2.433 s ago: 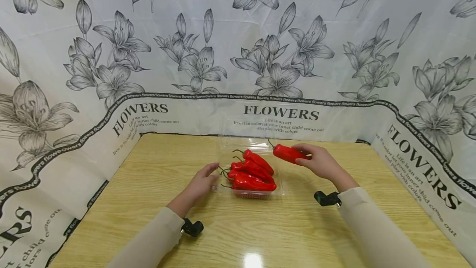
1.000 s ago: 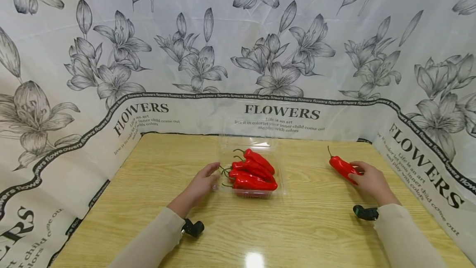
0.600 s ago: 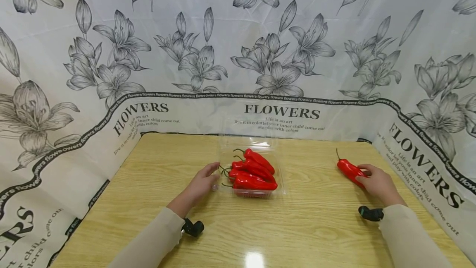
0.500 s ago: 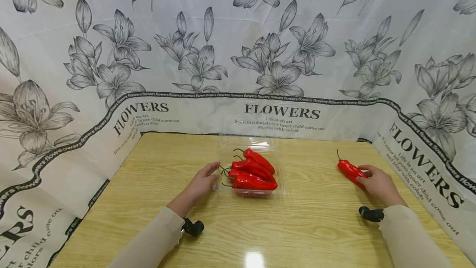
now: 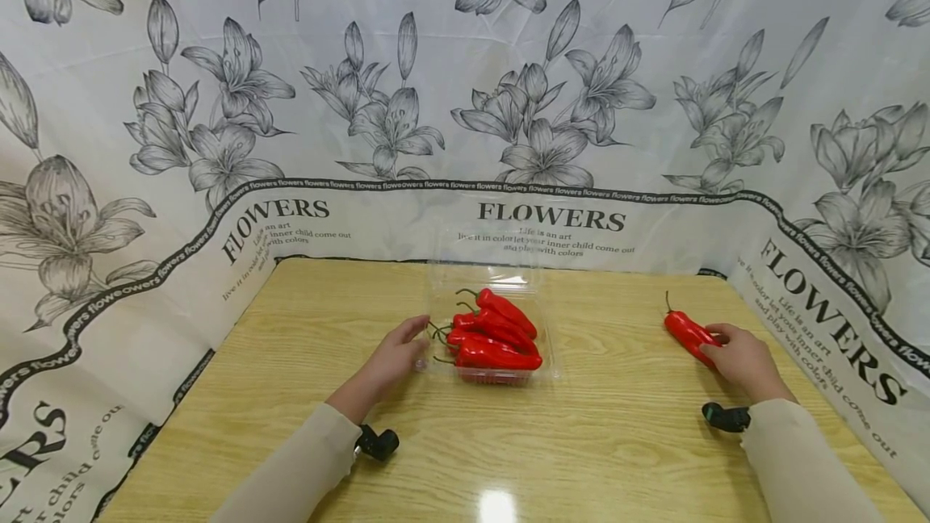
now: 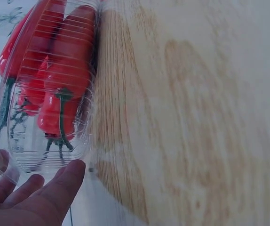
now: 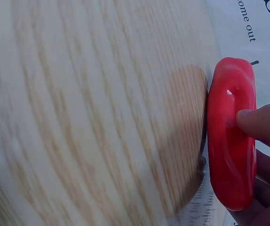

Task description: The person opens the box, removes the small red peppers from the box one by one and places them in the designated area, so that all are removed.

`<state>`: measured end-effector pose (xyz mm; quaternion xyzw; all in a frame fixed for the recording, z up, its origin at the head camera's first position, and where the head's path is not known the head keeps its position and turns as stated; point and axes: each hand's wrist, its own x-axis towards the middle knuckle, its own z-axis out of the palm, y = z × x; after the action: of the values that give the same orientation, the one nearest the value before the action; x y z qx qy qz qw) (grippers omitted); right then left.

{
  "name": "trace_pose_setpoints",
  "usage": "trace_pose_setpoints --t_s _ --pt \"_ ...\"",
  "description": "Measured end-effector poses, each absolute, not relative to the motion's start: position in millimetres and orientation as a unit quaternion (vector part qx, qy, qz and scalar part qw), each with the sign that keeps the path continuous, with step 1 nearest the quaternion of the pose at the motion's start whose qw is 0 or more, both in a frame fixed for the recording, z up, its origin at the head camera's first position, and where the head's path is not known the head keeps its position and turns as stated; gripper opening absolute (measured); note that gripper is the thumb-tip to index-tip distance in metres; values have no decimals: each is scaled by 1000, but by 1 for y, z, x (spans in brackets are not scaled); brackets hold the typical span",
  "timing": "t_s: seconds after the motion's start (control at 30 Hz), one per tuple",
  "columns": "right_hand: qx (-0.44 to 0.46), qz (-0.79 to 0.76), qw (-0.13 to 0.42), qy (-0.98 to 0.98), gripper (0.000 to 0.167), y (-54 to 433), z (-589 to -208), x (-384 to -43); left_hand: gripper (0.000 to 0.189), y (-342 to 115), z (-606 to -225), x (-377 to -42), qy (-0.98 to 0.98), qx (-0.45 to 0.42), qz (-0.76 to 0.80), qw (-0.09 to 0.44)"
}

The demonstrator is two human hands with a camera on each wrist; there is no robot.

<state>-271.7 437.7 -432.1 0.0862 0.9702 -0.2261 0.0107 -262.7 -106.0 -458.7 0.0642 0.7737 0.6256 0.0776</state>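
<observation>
On the right side of the table, my right hand [image 5: 744,357] holds a long red pepper [image 5: 686,333] by its lower end. Its green stem points away from me. The thumb lies along the pepper's side in the right wrist view, with fingers behind it. My left hand [image 5: 392,353] holds the left edge of a clear plastic clamshell box [image 5: 548,361]. In the left wrist view one digit shows through the box's rim [image 6: 1,172], while the other fingers [image 6: 55,190] lie below it. Several red peppers [image 5: 497,349] are piled inside, stems to the left.
The box's clear lid [image 5: 487,248] stands raised at the back. A wood-grain table [image 5: 465,442] lies under everything. White cloth [image 5: 392,224] with flower prints and lettering closes off the back and both sides. A small black camera [image 5: 725,416] sits on each wrist.
My right hand has carried its pepper from beside the box to the right side of the table and lowered it. In the last half second it barely shifts. The left hand stays at the box.
</observation>
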Motion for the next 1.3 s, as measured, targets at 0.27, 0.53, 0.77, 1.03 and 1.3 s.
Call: trace_pose_setpoints --t_s 0.27,0.53,0.77,1.03,1.3 --pt "74 -217 -3 973 56 436 -430 -267 49 -106 -456 -262 772 69 627 78" --pt "48 -197 -19 979 54 433 -425 -270 49 -105 -457 -263 772 68 627 79" --pt "-6 -160 -57 986 53 415 -414 -279 49 -105 -457 -263 773 66 626 77" --pt "-63 -153 -74 983 56 388 -399 -285 49 -105 -454 -261 770 68 629 77" --pt "-118 -148 -59 980 55 353 -381 -283 50 -106 -454 -260 769 69 631 81"
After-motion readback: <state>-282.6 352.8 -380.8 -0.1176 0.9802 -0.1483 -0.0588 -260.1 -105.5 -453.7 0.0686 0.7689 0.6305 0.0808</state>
